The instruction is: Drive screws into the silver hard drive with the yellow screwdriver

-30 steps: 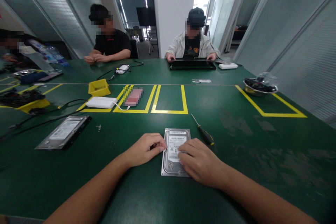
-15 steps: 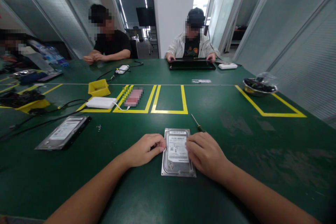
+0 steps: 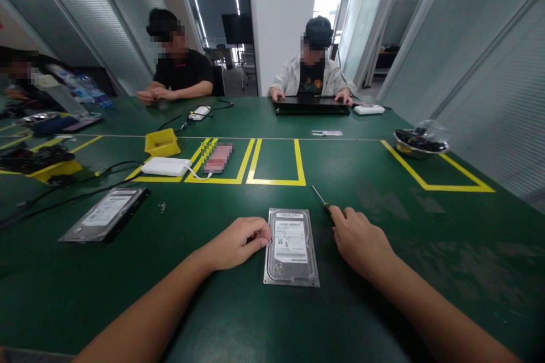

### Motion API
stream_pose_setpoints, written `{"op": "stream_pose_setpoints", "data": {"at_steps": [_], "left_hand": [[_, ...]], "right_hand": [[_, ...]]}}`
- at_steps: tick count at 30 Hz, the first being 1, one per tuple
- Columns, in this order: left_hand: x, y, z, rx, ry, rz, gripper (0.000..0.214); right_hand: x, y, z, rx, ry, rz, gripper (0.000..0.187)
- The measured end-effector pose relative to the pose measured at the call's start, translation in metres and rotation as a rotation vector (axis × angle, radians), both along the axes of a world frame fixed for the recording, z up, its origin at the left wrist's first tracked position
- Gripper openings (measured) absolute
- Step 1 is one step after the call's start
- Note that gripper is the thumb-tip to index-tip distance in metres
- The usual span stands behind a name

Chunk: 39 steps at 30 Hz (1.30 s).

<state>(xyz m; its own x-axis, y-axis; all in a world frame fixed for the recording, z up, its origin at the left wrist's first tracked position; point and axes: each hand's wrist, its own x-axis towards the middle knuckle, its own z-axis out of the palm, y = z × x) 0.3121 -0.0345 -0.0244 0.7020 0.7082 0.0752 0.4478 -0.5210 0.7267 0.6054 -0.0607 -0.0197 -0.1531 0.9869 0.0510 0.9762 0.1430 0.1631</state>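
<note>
A silver hard drive [image 3: 291,247] with a white label lies flat on the green table in front of me. My left hand [image 3: 247,241] is closed with its curled fingertips against the drive's left edge. To the right of the drive, my right hand [image 3: 357,238] is closed around the handle of a screwdriver [image 3: 321,197]. The thin metal shaft points away and to the left, and the hand hides most of the handle. A second hard drive [image 3: 104,212] lies on the left, beside several small screws [image 3: 162,207].
Ahead are a yellow bin [image 3: 162,143], a white power bank [image 3: 166,167] cabled to a blurred pink phone [image 3: 218,159], and yellow tape outlines [image 3: 276,182]. A metal bowl [image 3: 421,144] of dark parts stands at the right. Across the table, a person handles a black panel [image 3: 313,105].
My right hand has left the drive's right edge and moved right onto the screwdriver's handle. The left hand and the drive stay in place.
</note>
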Motion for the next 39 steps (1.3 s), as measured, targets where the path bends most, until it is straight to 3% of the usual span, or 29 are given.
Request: {"op": "stream_pose_setpoints", "data": {"at_steps": [5,9,15,20,25,33,39], "left_hand": [[-0.001,0.000,0.001,0.001,0.003,-0.006,0.009],[-0.001,0.000,0.002,-0.013,0.009,-0.005,0.008],[-0.003,0.000,0.001,-0.019,0.005,-0.013,0.008],[-0.003,0.000,0.000,-0.017,-0.001,-0.018,0.008],[-0.003,0.000,0.000,-0.022,-0.007,-0.014,0.009],[-0.005,0.002,-0.002,-0.013,-0.012,-0.025,0.012],[-0.005,0.002,-0.001,-0.040,-0.033,-0.024,0.009]], "right_hand": [[0.005,0.000,0.006,0.015,0.102,-0.005,0.028],[0.013,0.005,0.022,0.142,0.242,-0.015,0.010],[0.028,0.009,0.059,0.337,0.699,0.022,0.025],[0.018,0.003,0.092,0.205,1.258,0.095,0.036],[-0.007,0.004,0.114,0.088,1.660,0.217,0.024],[-0.046,0.002,0.131,0.064,1.589,0.392,0.016],[-0.065,0.002,0.111,-0.131,1.462,0.456,0.021]]}}
